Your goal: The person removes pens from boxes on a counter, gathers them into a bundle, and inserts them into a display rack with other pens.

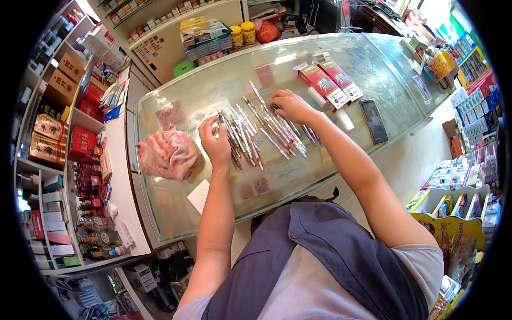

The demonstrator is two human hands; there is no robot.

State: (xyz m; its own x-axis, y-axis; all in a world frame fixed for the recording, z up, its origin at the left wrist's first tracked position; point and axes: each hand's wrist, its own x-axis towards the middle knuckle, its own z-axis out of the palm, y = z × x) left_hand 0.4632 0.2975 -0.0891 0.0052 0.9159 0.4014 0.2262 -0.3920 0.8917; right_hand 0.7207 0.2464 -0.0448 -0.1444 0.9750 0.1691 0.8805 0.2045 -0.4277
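Several slim pens lie in loose groups on a glass-topped display counter (pixel 280 172). My left hand (pixel 215 140) is at the left edge of one group of pens (pixel 244 138), its fingers curved beside their upper ends. Further right, my right hand (pixel 294 106) bends over the upper ends of a second group of pens (pixel 276 132), with dark pen ends under its fingertips. Whether either hand grips a pen is hidden by the fingers. A few darker pens (pixel 310 134) show below my right wrist.
A crumpled pink cloth (pixel 168 154) lies left of my left hand, with a white card (pixel 199 196) nearer me. Red-and-white cartons (pixel 325 87), a white block (pixel 345 120) and a smartphone (pixel 374 121) lie to the right. Stocked shelves (pixel 60 160) line the left side.
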